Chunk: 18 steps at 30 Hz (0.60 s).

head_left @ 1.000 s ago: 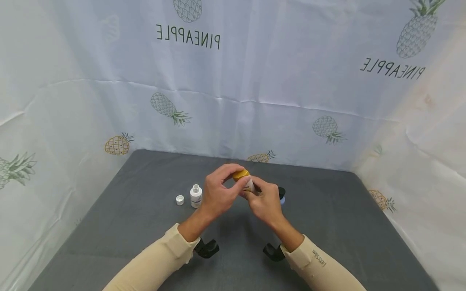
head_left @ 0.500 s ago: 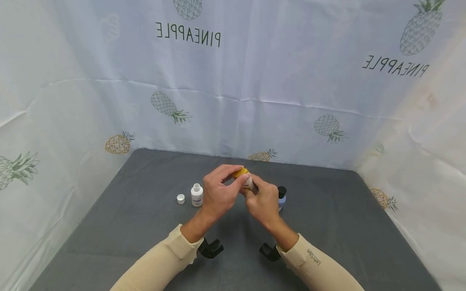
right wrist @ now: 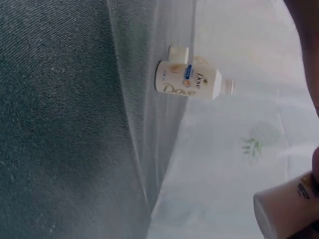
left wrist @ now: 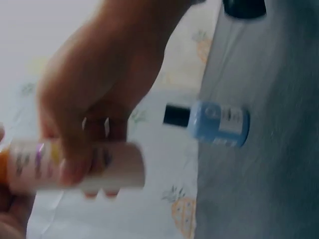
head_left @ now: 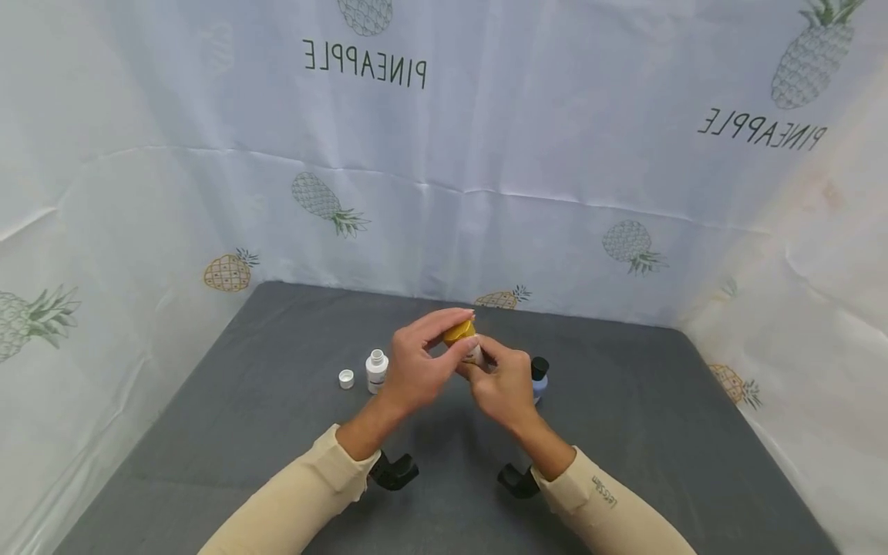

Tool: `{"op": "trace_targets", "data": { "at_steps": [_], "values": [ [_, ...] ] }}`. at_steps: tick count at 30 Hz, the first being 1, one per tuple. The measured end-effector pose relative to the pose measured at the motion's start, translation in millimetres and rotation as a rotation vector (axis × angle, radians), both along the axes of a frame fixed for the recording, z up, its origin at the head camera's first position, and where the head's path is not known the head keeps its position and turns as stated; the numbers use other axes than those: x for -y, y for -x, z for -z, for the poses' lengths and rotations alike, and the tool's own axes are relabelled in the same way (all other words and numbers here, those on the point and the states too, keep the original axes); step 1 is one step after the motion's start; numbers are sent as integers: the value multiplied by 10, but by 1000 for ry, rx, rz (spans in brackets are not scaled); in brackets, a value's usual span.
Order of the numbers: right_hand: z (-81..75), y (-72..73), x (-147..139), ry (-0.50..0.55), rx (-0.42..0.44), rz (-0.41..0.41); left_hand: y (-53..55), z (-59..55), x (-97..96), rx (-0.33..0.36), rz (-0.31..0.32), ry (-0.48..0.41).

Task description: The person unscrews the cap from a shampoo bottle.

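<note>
A white bottle [head_left: 475, 355] with a yellow cap [head_left: 459, 332] is held tilted above the table between both hands. My left hand [head_left: 419, 366] has its thumb and fingers around the cap. My right hand [head_left: 509, 385] grips the bottle's body. The left wrist view shows the labelled white body [left wrist: 127, 164], with the cap [left wrist: 4, 167] cut off at the left edge. Only the bottle's base end [right wrist: 281, 211] and part of a hand show at the right of the right wrist view.
An uncapped white Dove bottle [head_left: 376, 371] stands left of my hands, a loose white cap [head_left: 346, 379] beside it. A blue bottle with a black cap [head_left: 539, 379] stands just right of my right hand. Pineapple-printed curtains [head_left: 444, 154] enclose the dark grey table [head_left: 624, 462].
My left fingertips have shifted across the yellow cap, reaching slightly higher and farther right. The right hand keeps its hold on the bottle. The blue bottle shows more than a second ago.
</note>
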State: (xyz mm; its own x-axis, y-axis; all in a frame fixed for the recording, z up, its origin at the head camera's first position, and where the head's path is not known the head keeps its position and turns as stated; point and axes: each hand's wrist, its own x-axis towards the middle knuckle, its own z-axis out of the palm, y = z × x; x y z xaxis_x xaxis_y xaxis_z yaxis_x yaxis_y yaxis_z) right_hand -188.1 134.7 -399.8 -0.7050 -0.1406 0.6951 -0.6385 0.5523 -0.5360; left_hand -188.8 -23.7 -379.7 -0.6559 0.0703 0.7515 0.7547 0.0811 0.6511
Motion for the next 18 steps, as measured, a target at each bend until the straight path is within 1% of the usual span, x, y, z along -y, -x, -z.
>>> {"op": "trace_targets", "data": {
  "at_steps": [3,4,6,8,11,15,18],
  "values": [
    [-28,-8,-70,15,105,-78,38,-16,132,0,190,82],
    [-41,-8,-88,14,135,-97,52,-25,182,3,236,112],
    [-60,-6,-116,4,187,-130,72,-48,274,2,300,180],
    [-69,-5,-137,-10,215,-161,87,-70,343,-5,332,236],
    [-82,0,-154,-20,247,-211,112,-101,409,-44,346,294],
    [-103,14,-177,-29,278,-281,150,-136,457,-104,365,332],
    [-119,26,-192,-48,288,-318,172,-150,483,-106,391,350]
  ]
}}
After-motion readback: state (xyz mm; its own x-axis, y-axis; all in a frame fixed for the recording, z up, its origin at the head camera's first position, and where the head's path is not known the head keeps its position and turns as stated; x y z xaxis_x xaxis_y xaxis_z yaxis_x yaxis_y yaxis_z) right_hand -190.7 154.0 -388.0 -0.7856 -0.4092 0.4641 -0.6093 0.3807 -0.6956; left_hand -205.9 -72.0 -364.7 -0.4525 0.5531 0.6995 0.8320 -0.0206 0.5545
